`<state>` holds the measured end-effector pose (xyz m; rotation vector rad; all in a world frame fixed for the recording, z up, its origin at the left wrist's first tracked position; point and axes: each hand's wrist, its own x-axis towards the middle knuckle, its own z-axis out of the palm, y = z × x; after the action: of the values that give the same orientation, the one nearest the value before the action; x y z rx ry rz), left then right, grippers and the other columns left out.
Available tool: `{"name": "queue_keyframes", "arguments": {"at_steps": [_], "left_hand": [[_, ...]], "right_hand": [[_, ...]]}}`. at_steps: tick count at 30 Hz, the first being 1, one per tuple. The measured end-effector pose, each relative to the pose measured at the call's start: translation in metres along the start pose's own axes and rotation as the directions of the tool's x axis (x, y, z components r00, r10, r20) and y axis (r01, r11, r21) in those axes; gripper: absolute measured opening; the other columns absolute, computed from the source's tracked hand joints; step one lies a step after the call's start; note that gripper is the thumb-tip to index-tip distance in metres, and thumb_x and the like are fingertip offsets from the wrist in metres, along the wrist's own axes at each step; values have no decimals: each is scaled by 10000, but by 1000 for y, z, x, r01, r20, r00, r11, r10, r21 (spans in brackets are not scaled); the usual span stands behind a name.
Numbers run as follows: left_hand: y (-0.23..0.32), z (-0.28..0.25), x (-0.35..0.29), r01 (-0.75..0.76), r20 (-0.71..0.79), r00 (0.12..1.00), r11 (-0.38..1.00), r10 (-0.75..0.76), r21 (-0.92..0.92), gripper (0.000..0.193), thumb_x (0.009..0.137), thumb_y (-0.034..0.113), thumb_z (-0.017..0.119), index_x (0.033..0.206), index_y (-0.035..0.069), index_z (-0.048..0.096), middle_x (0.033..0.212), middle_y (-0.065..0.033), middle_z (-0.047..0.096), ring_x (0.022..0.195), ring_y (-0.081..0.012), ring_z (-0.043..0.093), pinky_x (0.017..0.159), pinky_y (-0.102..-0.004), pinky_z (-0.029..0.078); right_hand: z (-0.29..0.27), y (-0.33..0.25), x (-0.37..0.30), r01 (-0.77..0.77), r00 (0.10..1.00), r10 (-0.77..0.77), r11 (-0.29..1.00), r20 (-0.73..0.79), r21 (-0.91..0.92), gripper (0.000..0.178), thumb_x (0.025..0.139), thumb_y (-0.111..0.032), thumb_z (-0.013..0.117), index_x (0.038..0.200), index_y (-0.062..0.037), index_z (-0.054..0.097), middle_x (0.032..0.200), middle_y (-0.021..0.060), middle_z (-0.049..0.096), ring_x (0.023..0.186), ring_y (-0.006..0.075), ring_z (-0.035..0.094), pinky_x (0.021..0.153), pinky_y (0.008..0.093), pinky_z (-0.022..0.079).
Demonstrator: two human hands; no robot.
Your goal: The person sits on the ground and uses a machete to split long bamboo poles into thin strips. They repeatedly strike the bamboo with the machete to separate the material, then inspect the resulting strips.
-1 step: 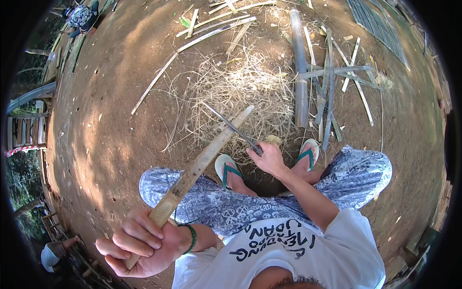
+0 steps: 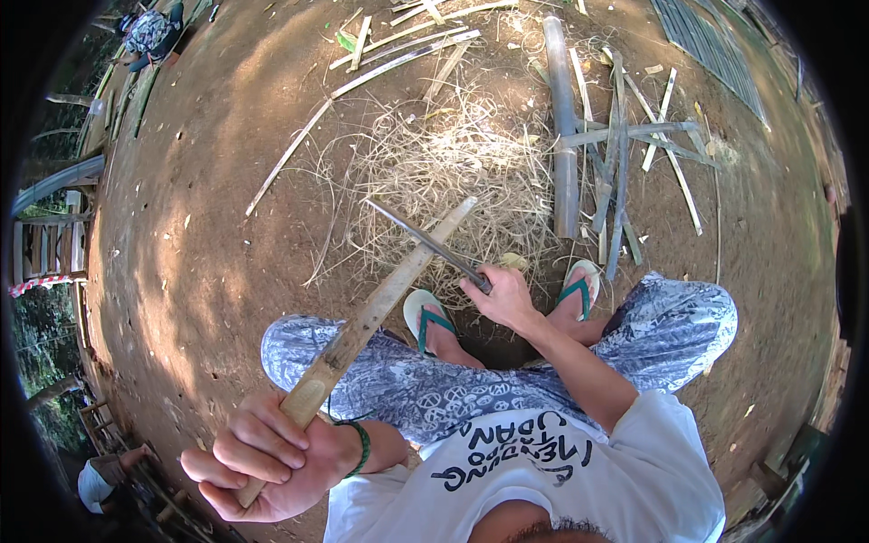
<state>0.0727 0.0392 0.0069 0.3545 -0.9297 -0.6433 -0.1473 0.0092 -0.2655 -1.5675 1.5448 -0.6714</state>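
"How are the hands?"

"Apart, each closed on something. The left hand (image 2: 262, 452) is wrapped round the near end of a long, flat stick (image 2: 375, 317); the right hand (image 2: 502, 297) grips a knife (image 2: 433, 245) by its handle, the blade lying across the stick near its far end."

"Where does the stick run?"

"From the lower left, over the patterned trousers (image 2: 407, 398), toward the pile of shavings (image 2: 453, 172)."

"What could go wrong?"

"A hard spot in the wood could make the blade skid, and the left hand lies along that line. I can't tell which way the edge faces. I see no prop under the far end either, so a hard push might twist it."

"Further out?"

"Sandals (image 2: 415, 312) leave the toes bare, so a dropped knife could cut them. Beyond lie a thick bamboo pole (image 2: 563, 136) and loose strips (image 2: 290, 163)."
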Motion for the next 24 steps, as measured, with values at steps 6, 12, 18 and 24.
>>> {"name": "queue_keyframes", "arguments": {"at_steps": [6, 12, 18, 24], "left_hand": [[-12, 4, 7, 17, -8, 1000, 998, -16, 56, 345, 1057, 292, 344, 737, 165, 329, 448, 21, 395, 325, -48, 314, 305, -192, 288], [-11, -5, 8, 0, -16, 1000, 1000, 1, 27, 360, 1071, 292, 298, 737, 166, 341, 452, 16, 397, 323, -55, 317, 299, -203, 311], [-16, -3, 18, 30, -18, 999, 998, -29, 54, 406, 1088, 336, 233, 747, 158, 365, 462, -1, 409, 328, -80, 340, 317, -213, 314], [-22, 1, 16, 33, 10, 999, 998, -34, 57, 444, 1093, 400, 220, 750, 163, 374, 473, 0, 427, 337, -86, 326, 335, -208, 306]], "right_hand": [[6, 86, 48, -413, 910, 405, 869, -88, -272, 293, 806, -271, 676, 772, 21, 683, 773, 259, 676, 777, 422, 682, 782, 499, 536], [-6, 19, 49, 73, 993, -60, 989, 97, -129, 245, 801, -225, 681, 821, 19, 679, 808, 262, 682, 777, 417, 684, 780, 494, 538], [15, 99, 49, -417, 909, 405, 876, -100, -242, 256, 787, -205, 695, 784, 47, 651, 783, 285, 667, 748, 440, 674, 757, 502, 542], [-5, 14, 43, -133, 979, 158, 974, 129, -185, 342, 815, -255, 676, 928, 67, 704, 881, 265, 708, 881, 408, 700, 814, 456, 554]]}}
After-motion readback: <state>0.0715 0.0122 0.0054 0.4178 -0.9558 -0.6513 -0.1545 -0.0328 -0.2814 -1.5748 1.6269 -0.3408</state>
